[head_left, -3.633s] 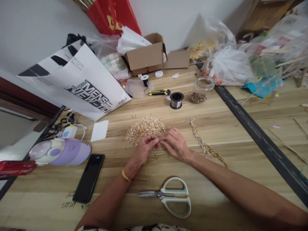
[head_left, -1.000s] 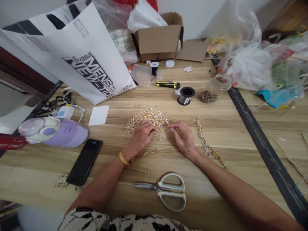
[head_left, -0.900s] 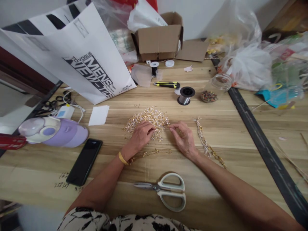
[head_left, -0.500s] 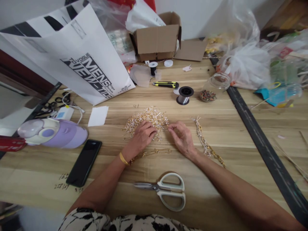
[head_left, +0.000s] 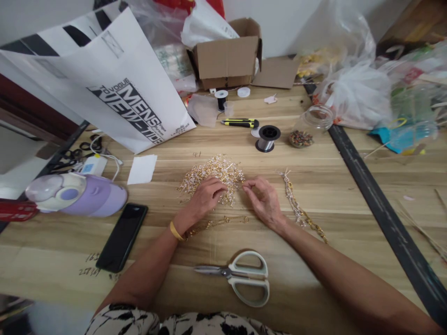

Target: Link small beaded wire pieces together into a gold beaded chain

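Note:
My left hand (head_left: 206, 197) rests over the front of a pile of small gold and clear beads or links (head_left: 200, 174), its thumb and fingertips closed together. Whatever is between them is too small to make out. At the pile's right edge my right hand (head_left: 263, 200) is closed in a pinch, and what it pinches, if anything, cannot be made out. A thin gold chain (head_left: 226, 219) lies in front of the pile, partly hidden by my left wrist. To the right of my right hand lies a clear-and-gold beaded strand (head_left: 295, 202). White-handled scissors (head_left: 233, 274) lie nearer to me.
Behind the pile are a spool of silver wire (head_left: 267, 139), a yellow-black utility knife (head_left: 240, 123) and a jar of dark beads (head_left: 303, 132). A phone (head_left: 122, 237), a purple bottle (head_left: 101, 195) and a white bag (head_left: 129, 88) stand or lie left. A cardboard box (head_left: 226, 60) sits behind.
My left hand and wrist have shifted slightly to the left over the pile. My right hand stays almost where it was, still pinched.

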{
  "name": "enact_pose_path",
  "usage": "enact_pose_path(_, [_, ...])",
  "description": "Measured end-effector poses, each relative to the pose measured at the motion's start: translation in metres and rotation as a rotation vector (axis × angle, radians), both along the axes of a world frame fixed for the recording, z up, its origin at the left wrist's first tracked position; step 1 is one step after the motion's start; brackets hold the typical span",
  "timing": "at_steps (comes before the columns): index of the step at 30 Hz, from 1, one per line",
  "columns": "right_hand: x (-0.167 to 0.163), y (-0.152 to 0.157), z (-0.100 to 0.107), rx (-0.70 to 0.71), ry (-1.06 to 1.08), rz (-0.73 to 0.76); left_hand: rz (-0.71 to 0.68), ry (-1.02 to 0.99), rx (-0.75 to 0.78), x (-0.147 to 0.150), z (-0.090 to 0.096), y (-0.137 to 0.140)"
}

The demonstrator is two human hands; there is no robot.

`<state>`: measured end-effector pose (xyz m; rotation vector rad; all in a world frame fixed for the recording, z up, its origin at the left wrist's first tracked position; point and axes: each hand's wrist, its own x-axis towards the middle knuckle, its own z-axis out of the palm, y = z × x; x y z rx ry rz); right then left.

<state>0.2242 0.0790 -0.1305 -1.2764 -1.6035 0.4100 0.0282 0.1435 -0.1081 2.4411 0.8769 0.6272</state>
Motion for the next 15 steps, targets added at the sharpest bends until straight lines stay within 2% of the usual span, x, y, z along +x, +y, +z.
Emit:
enact_pose_path(4, [0.0,-0.0001,-0.0003,-0.006,-0.005,-0.002,0.123,-0.138,-0.175,0.0015,0.0014,0.0002])
enact_pose_path(6, [0.0,-0.0002,-0.0005,0.002,-0.003,0.0,0.165,-0.169,-0.213,0.0025,0.0033,-0.0011])
enact_pose_path(15, [0.0003,-0.0003,-0.0007,-0.011,-0.011,0.013,0.219,-0.252,-0.359,0.0037,0.0041,-0.0043])
